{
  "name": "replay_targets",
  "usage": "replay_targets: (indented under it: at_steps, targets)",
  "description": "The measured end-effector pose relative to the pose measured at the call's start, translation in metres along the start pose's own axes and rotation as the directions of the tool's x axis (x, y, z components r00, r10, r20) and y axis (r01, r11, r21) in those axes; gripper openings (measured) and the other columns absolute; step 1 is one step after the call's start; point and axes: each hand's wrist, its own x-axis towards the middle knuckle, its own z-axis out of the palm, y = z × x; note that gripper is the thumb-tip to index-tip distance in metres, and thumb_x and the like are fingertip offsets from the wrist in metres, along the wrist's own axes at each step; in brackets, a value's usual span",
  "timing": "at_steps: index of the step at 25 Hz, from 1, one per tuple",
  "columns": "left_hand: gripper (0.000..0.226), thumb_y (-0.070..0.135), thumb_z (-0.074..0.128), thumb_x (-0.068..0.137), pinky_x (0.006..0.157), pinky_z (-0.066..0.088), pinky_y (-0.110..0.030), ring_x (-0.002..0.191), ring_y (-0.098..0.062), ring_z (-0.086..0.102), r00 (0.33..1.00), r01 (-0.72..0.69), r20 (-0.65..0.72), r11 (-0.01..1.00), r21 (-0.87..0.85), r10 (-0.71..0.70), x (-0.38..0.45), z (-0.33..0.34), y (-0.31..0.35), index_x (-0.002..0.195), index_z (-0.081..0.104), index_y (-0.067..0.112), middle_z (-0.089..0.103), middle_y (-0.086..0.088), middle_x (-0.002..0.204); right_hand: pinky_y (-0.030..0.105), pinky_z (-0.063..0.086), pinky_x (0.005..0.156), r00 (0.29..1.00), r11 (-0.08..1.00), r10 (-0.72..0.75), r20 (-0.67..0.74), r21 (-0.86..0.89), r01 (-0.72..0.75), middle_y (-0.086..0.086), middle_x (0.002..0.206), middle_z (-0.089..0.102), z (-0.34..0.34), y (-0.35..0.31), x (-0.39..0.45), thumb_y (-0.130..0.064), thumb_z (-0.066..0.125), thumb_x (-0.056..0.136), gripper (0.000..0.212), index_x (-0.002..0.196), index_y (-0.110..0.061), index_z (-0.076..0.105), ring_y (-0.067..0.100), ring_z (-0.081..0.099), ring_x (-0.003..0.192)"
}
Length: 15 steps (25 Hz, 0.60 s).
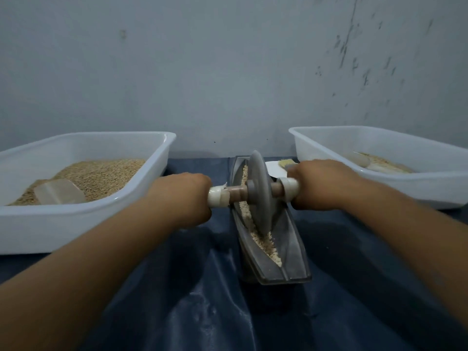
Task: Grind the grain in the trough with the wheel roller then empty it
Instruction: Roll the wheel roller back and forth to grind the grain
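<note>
Both forearms reach to the long grey boat-shaped trough of crushed tan grain. My left hand and right hand grip the taped axle ends of the grey disc wheel roller, which looks heavy, rigid and tippy in the groove.

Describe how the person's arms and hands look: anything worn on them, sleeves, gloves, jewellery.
Both arms are bare as far up as the picture shows; no sleeve is in view. The left hand and the right hand wear no gloves. No watch, bracelet or band shows on either wrist, and no markings show on the forearms. The fingers are mostly hidden, so rings cannot be ruled out.
</note>
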Motion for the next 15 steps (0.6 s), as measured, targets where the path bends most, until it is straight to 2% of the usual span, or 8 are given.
replay_targets:
  at_steps: [2, 3, 6, 8, 10, 12, 13, 15]
  targets:
    - [0.015, 0.033, 0.065, 0.071, 0.056, 0.046, -0.025, 0.064, -0.008, 0.059, 0.996, -0.077, 0.036, 0.997, 0.014, 0.077, -0.018, -0.014, -0.003, 0.071, 0.051, 0.030, 0.061, 0.009, 0.070, 0.027, 0.048, 0.055, 0.962, 0.986, -0.052, 0.266, 0.167, 0.008, -0.005, 0.072, 0.066, -0.024, 0.008, -0.025, -0.043, 0.074, 0.060, 0.026, 0.080, -0.033, 0.060, 0.012, 0.064, 0.064]
    - [0.015, 0.035, 0.066, 0.068, 0.050, 0.041, -0.022, 0.059, -0.004, 0.058, 0.994, -0.092, 0.060, 0.996, 0.008, 0.091, -0.024, -0.022, -0.006, 0.070, 0.052, 0.031, 0.061, 0.010, 0.066, 0.024, 0.047, 0.050, 0.938, 0.976, -0.076, 0.339, 0.216, 0.001, -0.005, 0.069, 0.068, -0.035, 0.012, -0.037, -0.050, 0.072, 0.051, 0.033, 0.080, -0.039, 0.060, 0.009, 0.065, 0.058]
    - [0.015, 0.037, 0.067, 0.066, 0.051, 0.041, -0.021, 0.057, -0.004, 0.058, 0.993, -0.069, 0.101, 0.998, 0.001, 0.069, -0.023, -0.026, -0.007, 0.070, 0.054, 0.032, 0.061, 0.010, 0.064, 0.017, 0.043, 0.043, 0.902, 0.963, -0.092, 0.422, 0.267, -0.026, -0.010, 0.065, 0.069, -0.042, 0.015, -0.041, -0.055, 0.071, 0.046, 0.037, 0.079, -0.045, 0.060, 0.005, 0.064, 0.052]
    - [0.015, 0.032, 0.063, 0.073, 0.057, 0.044, -0.025, 0.062, -0.008, 0.055, 0.999, -0.028, -0.035, 0.996, 0.079, 0.031, -0.009, -0.012, 0.001, 0.070, 0.049, 0.029, 0.056, 0.008, 0.067, 0.025, 0.052, 0.055, 0.951, 0.970, -0.036, 0.308, 0.239, -0.041, -0.006, 0.074, 0.069, -0.020, 0.011, -0.021, -0.045, 0.077, 0.061, 0.028, 0.082, -0.034, 0.063, 0.014, 0.068, 0.067]
    - [0.012, 0.026, 0.058, 0.080, 0.064, 0.047, -0.030, 0.067, -0.016, 0.055, 0.980, 0.048, -0.199, 0.993, 0.109, -0.026, 0.007, 0.002, 0.008, 0.076, 0.047, 0.028, 0.051, 0.007, 0.070, 0.031, 0.052, 0.068, 0.997, 0.991, 0.076, 0.012, 0.114, -0.077, -0.006, 0.088, 0.067, 0.008, 0.004, 0.001, -0.040, 0.070, 0.076, 0.020, 0.091, -0.029, 0.063, 0.020, 0.065, 0.082]
    - [0.009, 0.024, 0.058, 0.082, 0.071, 0.050, -0.033, 0.072, -0.019, 0.055, 0.974, 0.095, -0.211, 0.992, 0.078, -0.077, 0.018, 0.004, 0.011, 0.085, 0.050, 0.028, 0.052, 0.006, 0.074, 0.032, 0.050, 0.071, 0.966, 0.994, 0.112, -0.233, 0.022, -0.110, -0.003, 0.094, 0.068, 0.026, -0.002, 0.015, -0.038, 0.062, 0.083, 0.018, 0.098, -0.028, 0.062, 0.023, 0.064, 0.087]
    - [0.010, 0.023, 0.059, 0.082, 0.073, 0.050, -0.034, 0.074, -0.019, 0.056, 0.980, 0.099, -0.179, 0.992, 0.073, -0.085, 0.021, 0.002, 0.010, 0.087, 0.051, 0.028, 0.054, 0.005, 0.076, 0.032, 0.050, 0.070, 0.958, 0.993, 0.114, -0.263, 0.016, -0.114, -0.003, 0.094, 0.068, 0.027, -0.003, 0.017, -0.036, 0.061, 0.083, 0.018, 0.099, -0.028, 0.062, 0.024, 0.064, 0.087]
    - [0.012, 0.024, 0.062, 0.079, 0.072, 0.051, -0.033, 0.075, -0.018, 0.058, 0.995, 0.070, -0.071, 0.995, 0.076, -0.065, 0.016, -0.005, 0.009, 0.087, 0.053, 0.028, 0.057, 0.004, 0.078, 0.030, 0.046, 0.063, 0.987, 0.995, 0.096, -0.125, 0.038, -0.092, -0.005, 0.090, 0.066, 0.020, 0.002, 0.011, -0.033, 0.065, 0.079, 0.015, 0.092, -0.028, 0.060, 0.021, 0.063, 0.082]
